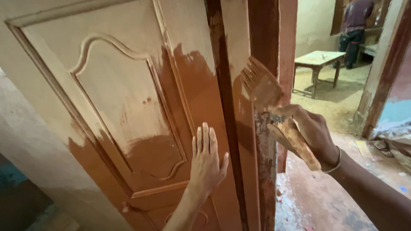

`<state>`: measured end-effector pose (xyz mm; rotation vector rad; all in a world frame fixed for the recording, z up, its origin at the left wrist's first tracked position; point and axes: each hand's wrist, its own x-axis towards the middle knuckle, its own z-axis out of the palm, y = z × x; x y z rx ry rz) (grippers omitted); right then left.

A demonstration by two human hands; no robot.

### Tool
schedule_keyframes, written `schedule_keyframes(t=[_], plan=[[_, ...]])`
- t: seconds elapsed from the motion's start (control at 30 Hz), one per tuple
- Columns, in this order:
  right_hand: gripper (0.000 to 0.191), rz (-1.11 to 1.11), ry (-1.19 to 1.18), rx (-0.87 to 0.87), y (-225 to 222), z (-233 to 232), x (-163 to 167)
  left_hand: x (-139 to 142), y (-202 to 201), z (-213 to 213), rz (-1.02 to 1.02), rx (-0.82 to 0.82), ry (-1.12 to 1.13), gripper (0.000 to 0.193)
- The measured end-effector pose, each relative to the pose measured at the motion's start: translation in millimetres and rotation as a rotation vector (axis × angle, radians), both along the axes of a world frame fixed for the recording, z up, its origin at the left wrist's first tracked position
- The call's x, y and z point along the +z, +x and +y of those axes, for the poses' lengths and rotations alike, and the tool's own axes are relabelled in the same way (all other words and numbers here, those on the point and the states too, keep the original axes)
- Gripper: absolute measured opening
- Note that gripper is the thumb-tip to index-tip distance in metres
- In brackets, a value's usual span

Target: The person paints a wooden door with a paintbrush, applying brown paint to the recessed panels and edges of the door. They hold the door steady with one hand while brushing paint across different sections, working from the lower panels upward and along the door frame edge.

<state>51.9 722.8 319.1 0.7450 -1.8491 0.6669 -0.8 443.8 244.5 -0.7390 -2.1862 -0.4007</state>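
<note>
A panelled wooden door (124,98) fills the left of the view, partly coated in darker red-brown paint over its lower and right side. My left hand (206,159) lies flat on the painted part, fingers apart, near the door's edge. My right hand (311,130) grips the handle of a wide paintbrush (262,87). The bristles point up and left and rest against the narrow edge of the door (239,107). The brush handle is smeared with paint.
A red-brown door frame (274,38) stands just behind the brush. Beyond it a small wooden table (319,60) stands on a dusty floor, and a person (354,25) stands at the far back. Paint spatter covers the floor (299,196) below.
</note>
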Motion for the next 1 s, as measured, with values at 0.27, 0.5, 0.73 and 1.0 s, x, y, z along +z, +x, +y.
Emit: schedule_keyframes(t=[0.27, 0.5, 0.73, 1.0], plan=[[0.037, -1.087, 0.350, -0.392, -10.9, -23.1, -31.0, -4.4, -5.2, 8.4, -0.015, 0.005, -0.039, 0.083], [0.028, -0.981, 0.314, 0.117, 10.3, -3.3, -37.0, 2.6, -1.6, 19.2, -0.043, 0.045, -0.045, 0.083], [0.020, -0.281, 0.112, 0.139, -28.0, 21.1, 31.7, 12.5, 4.7, 31.3, 0.026, -0.017, -0.054, 0.080], [0.016, -0.339, 0.102, -0.208, -34.3, 37.0, 50.5, 19.7, 10.0, 44.1, 0.005, -0.027, -0.022, 0.081]])
